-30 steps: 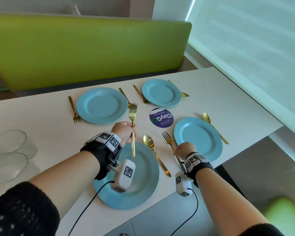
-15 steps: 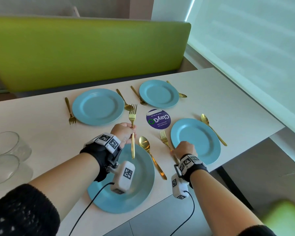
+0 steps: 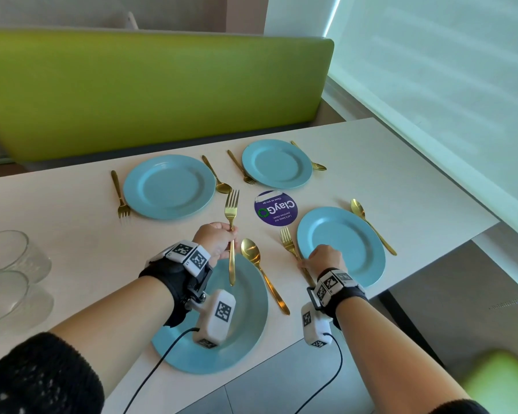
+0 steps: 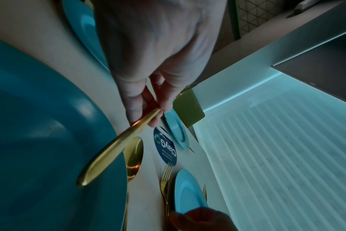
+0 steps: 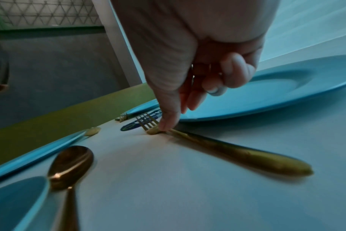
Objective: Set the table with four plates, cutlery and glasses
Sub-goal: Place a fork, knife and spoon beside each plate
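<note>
Head view: left hand (image 3: 214, 239) pinches a gold metal fork (image 3: 231, 222) by its neck, tines pointing away, handle hanging over the near round blue plate (image 3: 245, 333) on the pale table (image 3: 72, 234). Right hand (image 3: 323, 258) reaches onto a second gold fork (image 3: 287, 243) lying just left of the right blue plate (image 3: 341, 243). Clear glasses (image 3: 9, 258) wait far left.

Left wrist view: thumb and fingers (image 4: 164, 100) pinch the neck; the grip looks light, so the fork could swing and clatter onto the plate.

Right wrist view: one fingertip (image 5: 168, 123) presses the fork's neck, other fingers loosely curled; pushing could skew it against the rim.
</note>
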A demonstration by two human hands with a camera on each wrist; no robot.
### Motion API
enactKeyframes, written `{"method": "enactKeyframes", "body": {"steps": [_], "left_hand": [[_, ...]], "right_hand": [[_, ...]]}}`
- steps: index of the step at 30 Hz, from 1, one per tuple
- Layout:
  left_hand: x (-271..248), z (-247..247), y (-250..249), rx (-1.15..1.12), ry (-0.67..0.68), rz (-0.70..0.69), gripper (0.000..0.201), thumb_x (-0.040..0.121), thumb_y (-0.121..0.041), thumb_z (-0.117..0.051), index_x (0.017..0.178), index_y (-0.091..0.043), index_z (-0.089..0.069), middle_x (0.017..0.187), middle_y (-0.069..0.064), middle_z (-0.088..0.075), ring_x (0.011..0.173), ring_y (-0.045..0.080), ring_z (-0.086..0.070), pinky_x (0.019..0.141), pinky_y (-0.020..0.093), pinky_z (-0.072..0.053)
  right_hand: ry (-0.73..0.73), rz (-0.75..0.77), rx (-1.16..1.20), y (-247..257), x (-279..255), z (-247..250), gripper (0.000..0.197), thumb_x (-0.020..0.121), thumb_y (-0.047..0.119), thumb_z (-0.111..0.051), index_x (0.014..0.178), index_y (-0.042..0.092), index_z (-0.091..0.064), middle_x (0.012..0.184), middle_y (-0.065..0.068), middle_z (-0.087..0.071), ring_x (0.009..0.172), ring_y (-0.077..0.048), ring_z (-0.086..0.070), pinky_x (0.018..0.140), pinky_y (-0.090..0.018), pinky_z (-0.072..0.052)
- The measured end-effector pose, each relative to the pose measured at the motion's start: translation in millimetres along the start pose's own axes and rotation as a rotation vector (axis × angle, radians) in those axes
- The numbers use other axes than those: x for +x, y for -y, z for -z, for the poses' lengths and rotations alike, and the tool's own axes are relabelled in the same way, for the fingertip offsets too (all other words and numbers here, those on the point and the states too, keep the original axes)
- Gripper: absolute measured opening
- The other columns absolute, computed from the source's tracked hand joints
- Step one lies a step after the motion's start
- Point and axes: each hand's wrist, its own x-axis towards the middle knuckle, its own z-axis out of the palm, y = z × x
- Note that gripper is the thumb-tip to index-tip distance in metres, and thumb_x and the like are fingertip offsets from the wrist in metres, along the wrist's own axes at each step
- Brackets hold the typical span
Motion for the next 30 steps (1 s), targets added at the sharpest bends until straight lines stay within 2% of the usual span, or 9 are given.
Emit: {"method": "enactKeyframes", "body": {"steps": [4, 11, 14, 18, 20, 22, 26, 28, 30], "left_hand": [[-7.1, 4.2, 8.2, -0.008, -0.014, 0.024, 0.009, 0.092, -0.009, -0.055, 0.083, -0.01, -0.056, 0.068, 0.008, -0.059, 0.063, 0.018, -0.058, 0.067, 0.033, -0.053], [-30.8, 23.3, 24.5, -0.005, 0.025, 0.04, 0.021, 0.095, -0.014, -0.052, 0.075, -0.014, -0.056, 0.075, 0.005, -0.053, 0.067, 0.017, -0.053, 0.066, 0.037, -0.053], [-40.6, 42.4, 29.1, 0.019, 0.055, 0.037, 0.02, 0.095, -0.013, -0.051, 0.076, -0.014, -0.057, 0.08, 0.006, -0.054, 0.077, 0.021, -0.055, 0.066, 0.037, -0.053], [-57.7, 76.6, 33.2, 0.029, 0.094, 0.02, 0.019, 0.095, -0.012, -0.05, 0.077, -0.014, -0.055, 0.074, 0.006, -0.052, 0.067, 0.019, -0.055, 0.059, 0.033, -0.05], [-68.6, 95.4, 38.9, 0.026, 0.114, 0.03, 0.018, 0.096, -0.012, -0.049, 0.079, -0.014, -0.055, 0.073, 0.006, -0.051, 0.065, 0.019, -0.053, 0.06, 0.033, -0.049], [-79.0, 114.8, 42.2, 0.04, 0.139, 0.034, 0.015, 0.095, -0.013, -0.049, 0.082, -0.013, -0.056, 0.074, 0.007, -0.052, 0.065, 0.019, -0.054, 0.062, 0.032, -0.049], [-90.3, 147.8, 57.2, 0.084, 0.115, 0.051, 0.009, 0.094, -0.018, -0.053, 0.092, -0.011, -0.057, 0.073, 0.004, -0.052, 0.072, 0.02, -0.057, 0.065, 0.031, -0.051], [-93.8, 164.7, 65.1, 0.125, 0.062, 0.039, 0.014, 0.093, -0.022, -0.055, 0.098, -0.01, -0.057, 0.072, 0.003, -0.05, 0.07, 0.016, -0.053, 0.063, 0.028, -0.05], [-96.8, 181.3, 71.3, 0.159, 0.025, 0.036, 0.014, 0.092, -0.021, -0.055, 0.096, -0.008, -0.056, 0.072, 0.003, -0.049, 0.068, 0.015, -0.05, 0.062, 0.027, -0.048]], "right_hand": [[0.04, 0.16, 0.129, 18.2, -17.8, 1.7, 0.027, 0.081, 0.042, -0.068, 0.075, 0.017, -0.06, 0.087, -0.005, -0.062, 0.084, -0.022, -0.058, 0.073, -0.029, -0.047], [0.173, 0.449, 0.229, 62.3, -82.1, -28.2, 0.019, 0.08, 0.045, -0.068, 0.079, 0.026, -0.066, 0.065, 0.015, -0.053, 0.065, -0.005, -0.051, 0.055, -0.011, -0.035], [0.241, 0.464, 0.321, 81.9, -106.6, -46.6, 0.025, 0.083, 0.035, -0.068, 0.093, 0.013, -0.072, 0.074, 0.006, -0.061, 0.054, 0.001, -0.048, 0.052, -0.008, -0.039], [0.265, 0.422, 0.422, 106.5, -148.6, -66.3, 0.019, 0.085, 0.024, -0.067, 0.095, 0.009, -0.073, 0.062, 0.011, -0.059, 0.036, 0.004, -0.049, 0.039, -0.005, -0.036], [0.245, 0.396, 0.443, 114.9, -169.6, -74.9, 0.01, 0.085, 0.022, -0.067, 0.085, 0.013, -0.072, 0.06, 0.012, -0.059, 0.035, 0.003, -0.048, 0.037, -0.006, -0.035], [0.232, 0.378, 0.453, 123.6, -189.1, -83.4, 0.018, 0.084, 0.02, -0.067, 0.067, 0.022, -0.064, 0.059, 0.011, -0.059, 0.035, 0.002, -0.047, 0.035, -0.008, -0.034], [0.227, 0.338, 0.43, 133.4, -218.6, -103.3, 0.031, 0.084, 0.02, -0.065, 0.055, 0.028, -0.057, 0.061, 0.008, -0.06, 0.042, 0.001, -0.049, 0.049, -0.015, -0.041], [0.246, 0.32, 0.377, 135.6, -230.2, -112.0, 0.029, 0.083, 0.022, -0.067, 0.056, 0.027, -0.057, 0.065, 0.006, -0.062, 0.05, 0.001, -0.051, 0.06, -0.02, -0.046], [0.244, 0.298, 0.298, 136.2, -237.9, -119.8, 0.018, 0.082, 0.021, -0.068, 0.064, 0.02, -0.066, 0.078, -0.002, -0.069, 0.065, -0.01, -0.06, 0.073, -0.026, -0.051]]}}
